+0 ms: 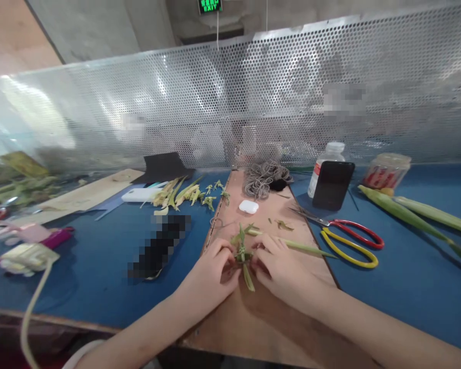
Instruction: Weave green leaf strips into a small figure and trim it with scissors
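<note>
A small knotted piece of green leaf strips (243, 250) is held upright over the wooden board, its loose ends sticking out above and below. My left hand (214, 269) pinches it from the left with curled fingers. From the other side, my right hand (280, 266) grips it between thumb and fingers; the exact contact points are partly hidden. Behind my right hand a long green leaf strip (303, 246) lies across the board, with leaf scraps (284, 225) near it. Scissors (349, 238) with one red and one yellow handle lie to the right.
Grey cord (265, 178) and a white earbud case (249, 206) are farther back on the board. A phone (333, 185) leans against a bottle (315, 177); a jar (387, 171) and long leaves (411, 218) lie right. Leaf pieces (184, 193) lie left, before a perforated metal screen (200, 102).
</note>
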Available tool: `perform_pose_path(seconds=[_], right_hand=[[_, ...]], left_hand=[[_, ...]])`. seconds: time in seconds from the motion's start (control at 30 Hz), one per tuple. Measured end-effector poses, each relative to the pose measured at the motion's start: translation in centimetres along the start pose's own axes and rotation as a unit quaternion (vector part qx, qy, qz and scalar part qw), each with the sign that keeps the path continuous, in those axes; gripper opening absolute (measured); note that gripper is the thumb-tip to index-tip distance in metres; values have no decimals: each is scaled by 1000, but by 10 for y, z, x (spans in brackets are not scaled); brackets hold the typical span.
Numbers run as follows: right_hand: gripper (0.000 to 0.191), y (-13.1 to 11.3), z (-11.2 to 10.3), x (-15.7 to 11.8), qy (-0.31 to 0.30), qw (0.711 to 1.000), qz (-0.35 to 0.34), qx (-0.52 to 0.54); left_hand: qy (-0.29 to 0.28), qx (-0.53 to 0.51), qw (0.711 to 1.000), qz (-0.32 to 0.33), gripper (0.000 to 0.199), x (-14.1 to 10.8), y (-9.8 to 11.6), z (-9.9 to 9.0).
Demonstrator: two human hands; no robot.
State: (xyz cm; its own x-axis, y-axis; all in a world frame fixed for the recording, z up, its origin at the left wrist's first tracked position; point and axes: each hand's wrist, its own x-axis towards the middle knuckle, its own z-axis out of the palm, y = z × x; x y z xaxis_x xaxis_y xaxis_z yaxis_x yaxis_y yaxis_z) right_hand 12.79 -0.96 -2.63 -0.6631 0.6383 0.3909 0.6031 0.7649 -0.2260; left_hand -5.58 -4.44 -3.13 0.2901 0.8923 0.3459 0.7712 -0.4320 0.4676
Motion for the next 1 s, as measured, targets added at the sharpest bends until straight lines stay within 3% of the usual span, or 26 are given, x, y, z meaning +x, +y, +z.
perform_pose_path(seconds=[0.23, 0.43, 0.63, 1.0], right_hand=[[5, -1, -1, 2, -22, 1000, 9, -11], [14, -2, 1, 4, -15, 1000, 15, -14], [14, -3, 7, 4, 11, 1000, 7, -14], [12, -8, 16, 4, 57, 998, -7, -35]], left_hand=[[6, 83, 996, 31, 11, 1, 2, 2], [5, 108, 994, 31, 14, 1, 5, 0], [-25, 92, 995, 39, 17, 1, 4, 1], [-27, 36, 998, 44, 19, 3, 9, 4]])
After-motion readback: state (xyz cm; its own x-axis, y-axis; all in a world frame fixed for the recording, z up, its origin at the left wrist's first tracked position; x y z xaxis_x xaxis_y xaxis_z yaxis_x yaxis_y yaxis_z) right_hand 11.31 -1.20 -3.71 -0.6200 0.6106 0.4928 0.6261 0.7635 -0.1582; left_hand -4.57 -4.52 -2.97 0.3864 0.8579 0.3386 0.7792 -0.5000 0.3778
